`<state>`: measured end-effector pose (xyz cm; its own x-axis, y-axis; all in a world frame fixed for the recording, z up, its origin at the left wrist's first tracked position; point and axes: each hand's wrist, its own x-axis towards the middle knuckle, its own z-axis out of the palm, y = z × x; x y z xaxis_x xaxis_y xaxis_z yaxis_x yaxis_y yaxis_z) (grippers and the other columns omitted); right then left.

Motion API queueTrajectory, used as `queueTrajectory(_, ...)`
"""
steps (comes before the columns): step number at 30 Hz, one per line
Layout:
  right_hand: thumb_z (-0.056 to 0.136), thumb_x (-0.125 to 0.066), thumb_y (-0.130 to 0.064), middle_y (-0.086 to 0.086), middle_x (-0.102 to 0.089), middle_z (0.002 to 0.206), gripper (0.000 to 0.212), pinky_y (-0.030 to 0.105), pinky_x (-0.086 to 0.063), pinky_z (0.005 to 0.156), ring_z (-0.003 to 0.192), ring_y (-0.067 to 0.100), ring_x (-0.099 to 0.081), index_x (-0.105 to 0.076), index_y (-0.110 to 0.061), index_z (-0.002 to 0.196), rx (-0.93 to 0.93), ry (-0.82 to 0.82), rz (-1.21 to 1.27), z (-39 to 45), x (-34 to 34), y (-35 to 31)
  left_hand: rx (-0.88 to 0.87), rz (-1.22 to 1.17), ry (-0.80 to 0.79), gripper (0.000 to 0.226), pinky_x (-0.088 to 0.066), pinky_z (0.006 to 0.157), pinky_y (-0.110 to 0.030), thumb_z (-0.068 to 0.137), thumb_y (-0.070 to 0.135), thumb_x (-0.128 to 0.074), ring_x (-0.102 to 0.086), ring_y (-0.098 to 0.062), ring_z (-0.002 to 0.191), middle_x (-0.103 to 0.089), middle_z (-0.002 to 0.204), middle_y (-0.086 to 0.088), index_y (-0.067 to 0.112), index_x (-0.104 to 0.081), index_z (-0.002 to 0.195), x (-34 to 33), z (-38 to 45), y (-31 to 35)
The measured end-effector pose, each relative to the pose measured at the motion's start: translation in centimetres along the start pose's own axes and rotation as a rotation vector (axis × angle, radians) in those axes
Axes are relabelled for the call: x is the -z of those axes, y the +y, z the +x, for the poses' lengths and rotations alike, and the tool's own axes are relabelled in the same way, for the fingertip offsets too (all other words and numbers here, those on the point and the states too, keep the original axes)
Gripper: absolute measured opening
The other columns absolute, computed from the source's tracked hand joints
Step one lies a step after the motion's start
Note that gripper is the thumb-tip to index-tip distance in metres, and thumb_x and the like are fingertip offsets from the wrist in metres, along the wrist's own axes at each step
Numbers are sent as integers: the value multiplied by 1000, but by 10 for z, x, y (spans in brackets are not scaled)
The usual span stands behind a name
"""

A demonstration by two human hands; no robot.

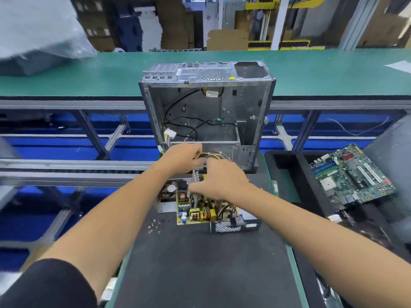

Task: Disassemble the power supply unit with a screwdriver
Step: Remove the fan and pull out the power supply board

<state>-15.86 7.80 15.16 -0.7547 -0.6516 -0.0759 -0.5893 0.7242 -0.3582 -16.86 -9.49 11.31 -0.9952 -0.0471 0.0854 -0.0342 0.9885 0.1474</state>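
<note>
Power supply board (201,213) lies bare; my left hand (182,155) grips its cable bundle (211,155), right hand (219,182) pinches the heatsink (196,177) — yanking could tear wires.

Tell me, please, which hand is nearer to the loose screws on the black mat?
Right. The right hand rests on the power supply board, just above-right of the loose screws; the left hand is farther back, at the cable bundle.

an opened, gutted computer case (206,112) stands at the far end of the black mat (200,263) on the counter (311,72). to the right, a green motherboard (353,174) lies tilted in a black foam tray (287,165). a plastic-wrapped bundle (37,36) sits far left; cardboard boxes (226,40) are stacked behind.
</note>
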Motion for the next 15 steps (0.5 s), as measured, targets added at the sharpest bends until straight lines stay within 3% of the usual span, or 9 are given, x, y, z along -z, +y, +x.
queueTrajectory(3, 65, -62, -59, -5, -52, 74, 53, 27, -31, 47, 72, 18, -53, -50, -16, 94, -18, -53, 6, -7, -20, -15, -66, 144, -13, 31, -27, 54, -29, 87, 45, -55, -44, -17, 67, -40, 60, 12, 24, -43, 68, 14, -12, -1)
queueTrajectory(6, 66, -63, -58, -6, -45, 69, 49, 27, -27, 46, 74, 23, -50, -43, -17, 82, -3, -94, -7, -17, -46, -24, -103, 184, -70, 31, -27, 54, -28, 80, 36, -61, -44, -20, 66, -39, 56, 11, 26, -39, 61, 19, -26, -4)
queueTrajectory(11, 64, -66, -56, -5, -43, 64, 47, 28, -32, 48, 66, 22, -49, -38, -19, 72, 28, -166, -53, -29, -88, -37, -218, 381, -192, 20, -36, 81, -33, 84, 31, -58, -53, -23, 76, -54, 73, 1, 19, -42, 78, 9, -38, -7)
queueTrajectory(15, 65, -70, -54, -4, -44, 62, 51, 27, -30, 43, 55, 18, -44, -32, -20, 68, 67, -167, -72, -29, -109, -44, -202, 428, -114, 25, -35, 85, -33, 87, 44, -60, -54, -22, 88, -61, 86, -1, 21, -50, 86, 2, -40, -18)
